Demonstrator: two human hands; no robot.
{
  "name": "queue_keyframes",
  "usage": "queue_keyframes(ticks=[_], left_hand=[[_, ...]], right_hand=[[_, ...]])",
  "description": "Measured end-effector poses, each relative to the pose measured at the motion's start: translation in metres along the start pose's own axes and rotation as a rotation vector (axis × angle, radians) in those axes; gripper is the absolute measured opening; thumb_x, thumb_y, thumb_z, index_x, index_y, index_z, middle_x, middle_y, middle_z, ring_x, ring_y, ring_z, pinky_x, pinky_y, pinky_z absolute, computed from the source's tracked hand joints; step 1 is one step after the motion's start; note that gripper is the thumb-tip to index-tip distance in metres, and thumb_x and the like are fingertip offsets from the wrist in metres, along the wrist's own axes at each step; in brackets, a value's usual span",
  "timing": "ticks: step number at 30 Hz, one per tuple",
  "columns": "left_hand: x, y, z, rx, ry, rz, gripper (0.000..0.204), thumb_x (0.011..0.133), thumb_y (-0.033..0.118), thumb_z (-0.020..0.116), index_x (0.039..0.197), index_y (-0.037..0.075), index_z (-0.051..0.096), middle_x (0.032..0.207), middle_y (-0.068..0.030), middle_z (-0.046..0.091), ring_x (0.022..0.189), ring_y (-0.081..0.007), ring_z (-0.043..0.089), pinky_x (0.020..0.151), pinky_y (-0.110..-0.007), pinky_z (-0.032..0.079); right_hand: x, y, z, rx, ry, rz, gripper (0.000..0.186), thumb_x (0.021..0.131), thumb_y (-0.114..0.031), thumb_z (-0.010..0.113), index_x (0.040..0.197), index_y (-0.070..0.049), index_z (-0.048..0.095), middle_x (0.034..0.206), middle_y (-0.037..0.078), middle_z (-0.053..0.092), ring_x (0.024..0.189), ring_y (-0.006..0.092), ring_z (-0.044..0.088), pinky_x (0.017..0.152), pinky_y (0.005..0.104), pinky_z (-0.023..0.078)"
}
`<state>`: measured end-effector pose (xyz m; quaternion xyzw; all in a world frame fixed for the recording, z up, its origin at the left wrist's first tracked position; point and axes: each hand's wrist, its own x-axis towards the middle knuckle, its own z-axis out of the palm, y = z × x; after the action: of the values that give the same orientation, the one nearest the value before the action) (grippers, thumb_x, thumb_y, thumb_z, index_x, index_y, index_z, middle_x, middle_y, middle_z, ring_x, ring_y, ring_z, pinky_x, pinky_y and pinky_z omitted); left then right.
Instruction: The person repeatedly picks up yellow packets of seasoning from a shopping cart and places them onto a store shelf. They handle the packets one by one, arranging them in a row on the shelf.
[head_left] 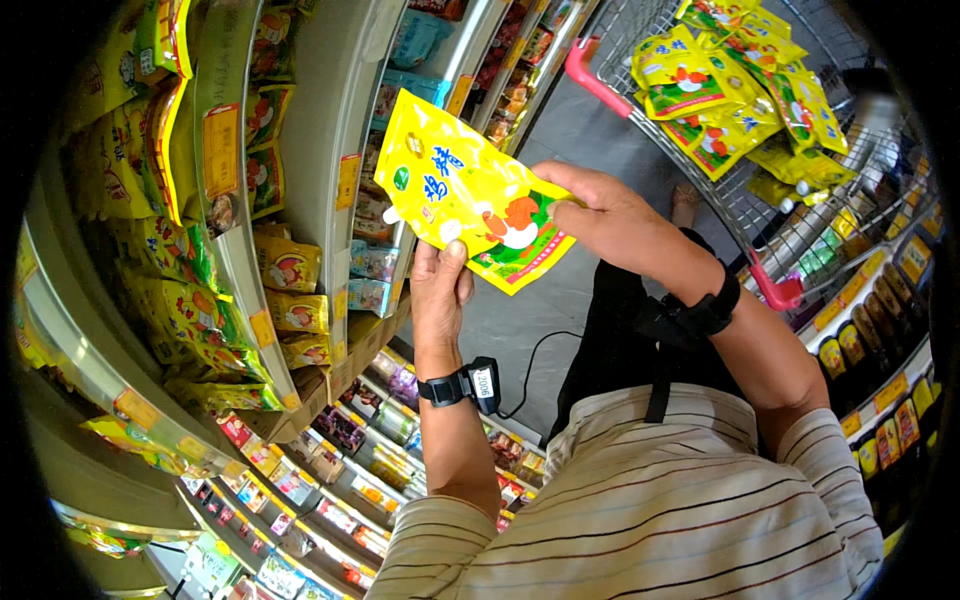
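A flat yellow seasoning packet, printed with a cartoon hen over a green patch, is held up in front of me. My left hand pinches its lower left edge, thumb on the front. Along the right edge, my right hand grips the same packet, with the thumb on its face and the fingers mostly behind. The packet is tilted, its top toward the shelves on the left. Similar yellow packets lie heaped in the shopping cart at the upper right.
Curved shelves on the left carry more yellow packets and small yellow bags. A red-pink cart handle piece stands beyond my right hand. Grey floor lies between cart and shelves. Jars line a shelf at the far right.
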<state>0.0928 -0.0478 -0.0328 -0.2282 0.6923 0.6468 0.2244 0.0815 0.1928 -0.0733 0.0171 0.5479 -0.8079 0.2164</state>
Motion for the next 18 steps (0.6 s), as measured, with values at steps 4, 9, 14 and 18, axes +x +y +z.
queue_keyframes(ticks=[4, 9, 14, 18], left_hand=[[0.012, 0.01, 0.002, -0.049, 0.013, -0.038, 0.046, 0.095, 0.022, 0.062, 0.134, 0.008, 0.042, 0.095, -0.0005, 0.062, 0.042, -0.0033, 0.038, 0.037, -0.018, 0.03], [0.023, 0.004, -0.019, -0.119, -0.023, -0.076, 0.041, 0.097, 0.024, 0.06, 0.131, 0.008, 0.045, 0.099, -0.0009, 0.063, 0.045, -0.0044, 0.039, 0.04, -0.019, 0.033], [0.035, -0.023, -0.05, -0.185, -0.011, -0.11, 0.044, 0.097, 0.032, 0.06, 0.132, 0.008, 0.046, 0.1, -0.0025, 0.063, 0.053, -0.0072, 0.046, 0.047, -0.022, 0.038], [0.043, -0.016, -0.054, -0.231, 0.09, -0.039, 0.035, 0.097, 0.028, 0.06, 0.122, 0.005, 0.053, 0.102, -0.0069, 0.066, 0.059, -0.011, 0.056, 0.052, -0.023, 0.046]], right_hand=[[0.023, 0.01, 0.001, 0.08, -0.067, -0.011, 0.036, 0.085, -0.004, 0.047, 0.12, 0.003, 0.054, 0.097, 0.006, 0.065, 0.089, 0.0104, 0.059, 0.077, 0.0264, 0.049], [0.046, 0.032, 0.015, 0.165, -0.104, -0.061, 0.035, 0.084, -0.003, 0.046, 0.119, 0.002, 0.054, 0.092, 0.007, 0.064, 0.085, 0.0098, 0.059, 0.074, 0.0276, 0.049], [0.062, 0.026, 0.026, -0.051, -0.115, -0.003, 0.032, 0.084, -0.005, 0.047, 0.114, 0.0, 0.056, 0.084, 0.014, 0.063, 0.076, 0.0152, 0.061, 0.067, 0.0327, 0.049], [0.082, 0.045, 0.041, 0.071, -0.126, -0.093, 0.03, 0.084, -0.01, 0.05, 0.112, -0.001, 0.056, 0.084, 0.017, 0.064, 0.074, 0.0201, 0.063, 0.067, 0.0367, 0.049]])
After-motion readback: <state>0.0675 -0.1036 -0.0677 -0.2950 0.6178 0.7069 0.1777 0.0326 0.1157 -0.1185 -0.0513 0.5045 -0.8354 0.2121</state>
